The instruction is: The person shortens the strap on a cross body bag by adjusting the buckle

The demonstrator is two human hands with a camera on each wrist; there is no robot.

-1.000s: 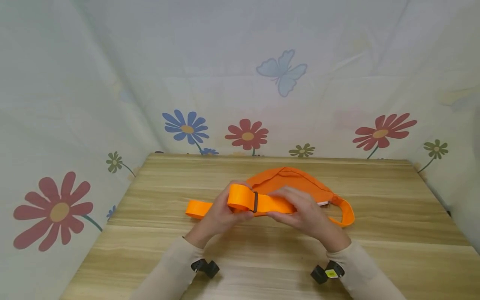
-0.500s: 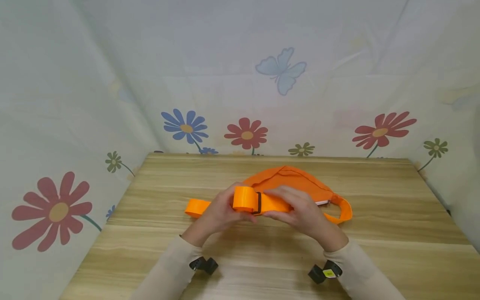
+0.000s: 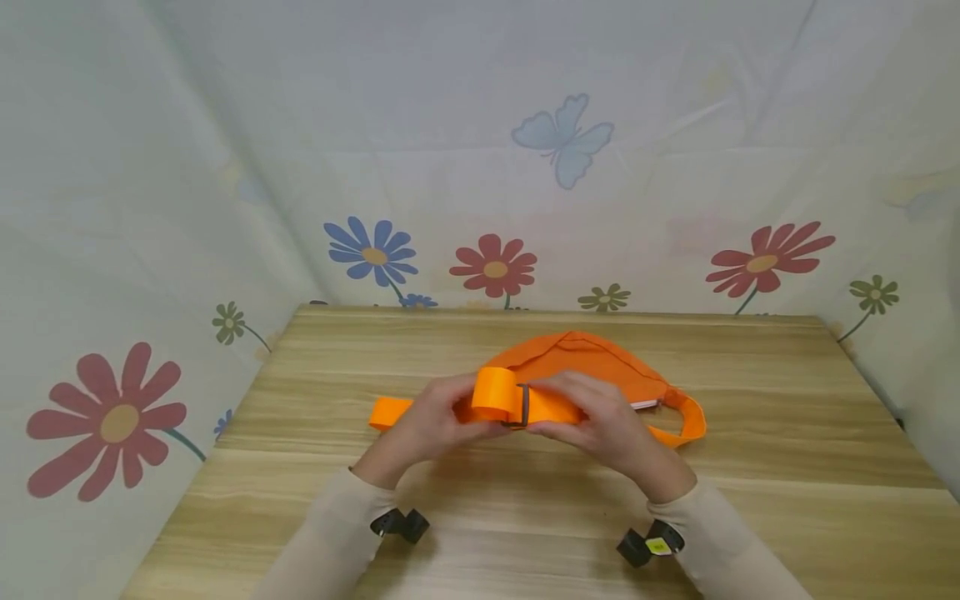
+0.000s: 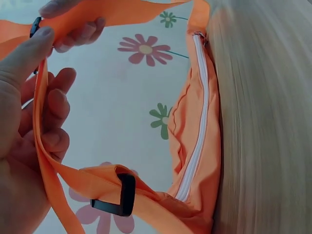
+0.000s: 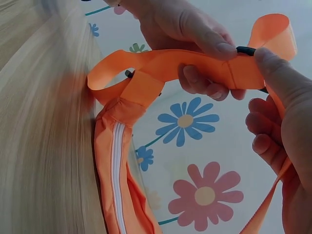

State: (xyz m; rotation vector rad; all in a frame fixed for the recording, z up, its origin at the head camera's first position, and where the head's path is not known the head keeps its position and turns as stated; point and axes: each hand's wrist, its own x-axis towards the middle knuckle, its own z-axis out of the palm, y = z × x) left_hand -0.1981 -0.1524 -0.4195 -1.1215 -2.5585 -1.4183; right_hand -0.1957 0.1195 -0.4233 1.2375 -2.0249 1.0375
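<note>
An orange waist bag (image 3: pixel 592 375) with a white zipper (image 4: pixel 199 117) stands on the wooden table behind both hands. Its orange strap (image 3: pixel 553 407) is lifted in front of it. My left hand (image 3: pixel 442 417) pinches the strap just left of a dark slide buckle (image 3: pixel 524 406). From the other side my right hand (image 3: pixel 600 417) grips the strap, thumb and fingertips close to that buckle. A strap loop (image 3: pixel 495 392) bulges up at the buckle's left. Low in the left wrist view, a black plastic buckle (image 4: pixel 127 195) sits on the strap near the bag's end.
Strap ends curl out on the table (image 3: pixel 337 358) at the bag's left and right. A pale cloth backdrop (image 3: pixel 420 167) printed with flowers and a butterfly rises behind and beside the table. Each sleeved wrist carries a small black camera.
The dark buckle and the strap loop have shifted slightly right, toward my right hand. My left hand has changed its hold a little; the right hand and bag have barely moved.
</note>
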